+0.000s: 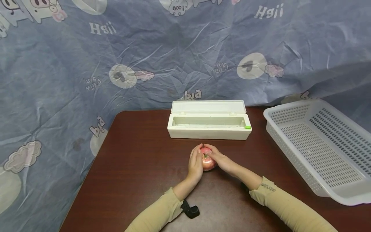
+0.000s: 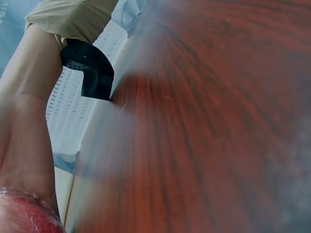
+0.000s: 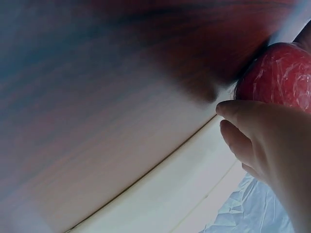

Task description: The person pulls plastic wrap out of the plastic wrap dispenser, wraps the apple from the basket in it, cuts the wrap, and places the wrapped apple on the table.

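Note:
A round red apple (image 1: 208, 163) wrapped in clear, shiny film rests at the middle of the dark wooden table. My left hand (image 1: 195, 164) cups its left side, fingers pointing away from me. Round the right and far side curves my right hand (image 1: 224, 161), its thumb over the top near the stem. The two hands' fingertips come close together behind the fruit. The right wrist view has the film-covered apple (image 3: 279, 75) beside the right hand (image 3: 262, 138); the left wrist view catches only part of the apple (image 2: 24, 213).
Behind the hands stands a long white box (image 1: 208, 133) with its lid raised and a green piece at its right end. To the right lies a white perforated basket (image 1: 292, 154). A patterned blue cloth (image 1: 174, 54) hangs behind the table (image 1: 136, 167).

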`<state>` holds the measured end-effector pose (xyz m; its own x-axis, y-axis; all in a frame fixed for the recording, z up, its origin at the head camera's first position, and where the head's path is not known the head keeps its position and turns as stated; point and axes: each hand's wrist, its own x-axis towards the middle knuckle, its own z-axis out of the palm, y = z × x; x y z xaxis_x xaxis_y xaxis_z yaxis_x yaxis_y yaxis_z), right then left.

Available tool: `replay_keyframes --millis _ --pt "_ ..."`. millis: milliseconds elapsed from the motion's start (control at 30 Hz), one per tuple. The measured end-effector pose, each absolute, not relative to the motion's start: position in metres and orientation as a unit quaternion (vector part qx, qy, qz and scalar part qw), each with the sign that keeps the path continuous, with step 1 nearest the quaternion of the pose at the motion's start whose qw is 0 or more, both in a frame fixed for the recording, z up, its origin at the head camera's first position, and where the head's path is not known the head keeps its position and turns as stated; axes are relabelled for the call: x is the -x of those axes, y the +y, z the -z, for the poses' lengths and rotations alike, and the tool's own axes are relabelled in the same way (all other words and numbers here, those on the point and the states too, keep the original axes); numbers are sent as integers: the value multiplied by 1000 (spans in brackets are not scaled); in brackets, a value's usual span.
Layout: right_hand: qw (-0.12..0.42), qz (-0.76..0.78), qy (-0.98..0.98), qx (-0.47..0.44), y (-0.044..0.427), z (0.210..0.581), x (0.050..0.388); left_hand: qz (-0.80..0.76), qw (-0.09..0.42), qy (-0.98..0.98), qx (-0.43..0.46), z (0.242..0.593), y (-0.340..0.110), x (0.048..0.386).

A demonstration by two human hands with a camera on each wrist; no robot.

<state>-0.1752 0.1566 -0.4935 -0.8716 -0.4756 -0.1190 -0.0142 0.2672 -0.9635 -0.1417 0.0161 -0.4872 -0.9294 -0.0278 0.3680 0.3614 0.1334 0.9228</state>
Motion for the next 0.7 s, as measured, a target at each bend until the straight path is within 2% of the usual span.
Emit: replay_keyframes --millis 300,533,700 --pt "209 576 771 175 159 492 172 642 115 -749 115 486 12 142" --pt "221 562 786 137 161 491 173 684 69 -718 112 487 7 144" --pt "210 554 797 119 162 489 172 662 63 -737 121 488 1 145"
